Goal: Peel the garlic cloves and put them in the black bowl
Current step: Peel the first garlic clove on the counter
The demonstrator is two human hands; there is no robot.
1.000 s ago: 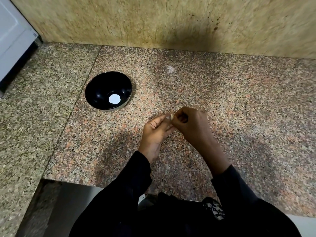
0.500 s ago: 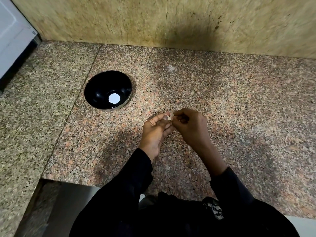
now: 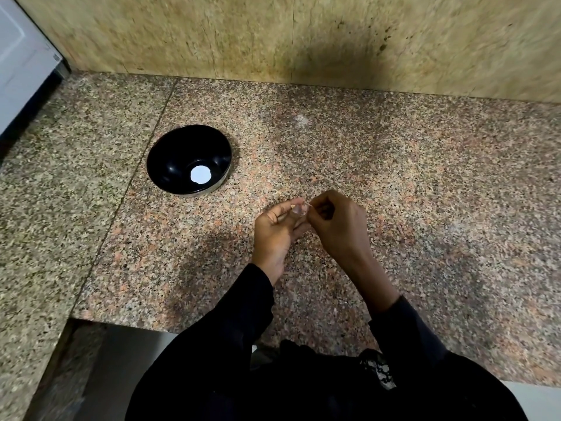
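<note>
A small pale garlic clove (image 3: 299, 208) is pinched between the thumb and fingertips of my left hand (image 3: 277, 235), low over the granite counter. My right hand (image 3: 338, 226) has its fingers curled and pinches at the clove's right end, where a thin bit of skin shows. Most of the clove is hidden by the fingers. The black bowl (image 3: 170, 156) stands on the counter to the upper left of my hands, with a white round patch on its bottom and no cloves visible in it.
The speckled granite counter (image 3: 425, 192) runs to a stone wall (image 3: 273, 34) at the back. A white appliance (image 3: 18, 62) stands at the far left. The counter's front edge has a cut-out (image 3: 121, 344) at the lower left. Small skin scraps (image 3: 326, 273) lie near my right wrist.
Both hands have stayed together over the same spot, shifting only slightly while the right fingers work at the clove's skin. The bowl has not moved.
</note>
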